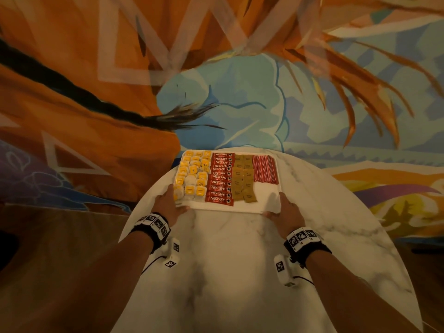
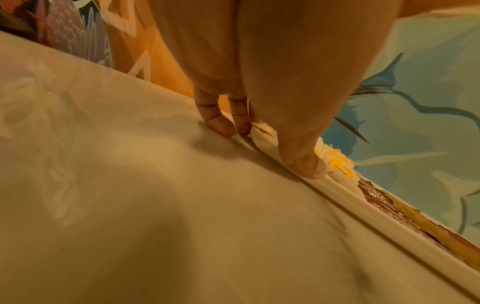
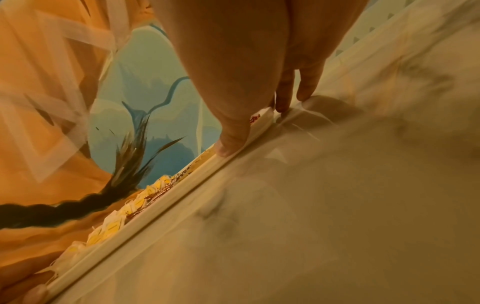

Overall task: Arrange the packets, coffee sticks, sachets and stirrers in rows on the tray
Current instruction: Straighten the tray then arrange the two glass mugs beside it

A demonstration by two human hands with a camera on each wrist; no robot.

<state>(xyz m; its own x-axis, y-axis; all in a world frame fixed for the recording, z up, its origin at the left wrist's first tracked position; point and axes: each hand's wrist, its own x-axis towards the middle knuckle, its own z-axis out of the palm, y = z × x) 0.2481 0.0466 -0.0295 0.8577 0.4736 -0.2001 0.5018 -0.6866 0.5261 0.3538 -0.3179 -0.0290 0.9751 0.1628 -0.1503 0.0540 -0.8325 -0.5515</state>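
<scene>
Where the round white marble-patterned table [image 1: 240, 272] meets the painted orange and blue floor beyond it, a white rectangular plastic tray [image 1: 266, 200] is set flat on the far part of the tabletop. At its near left corner, the tray is held by the left hand [image 1: 168, 204], whose thumb is laid along the near rim while the fingers [image 2: 218, 121] are curled against the left edge and touch the table. Across the tray, four groups are laid in columns: yellow and white square packets [image 1: 192, 176] at the left, red Nescafe coffee sticks [image 1: 221, 179] just beside them, tan paper sachets [image 1: 243, 179] next, and thin red stirrers [image 1: 265, 168] bundled at the far right corner. At the near right corner, the rim is gripped by the right hand [image 1: 288, 210], thumb pressed on the near edge and fingers [image 3: 309, 86] bent round the right side.
</scene>
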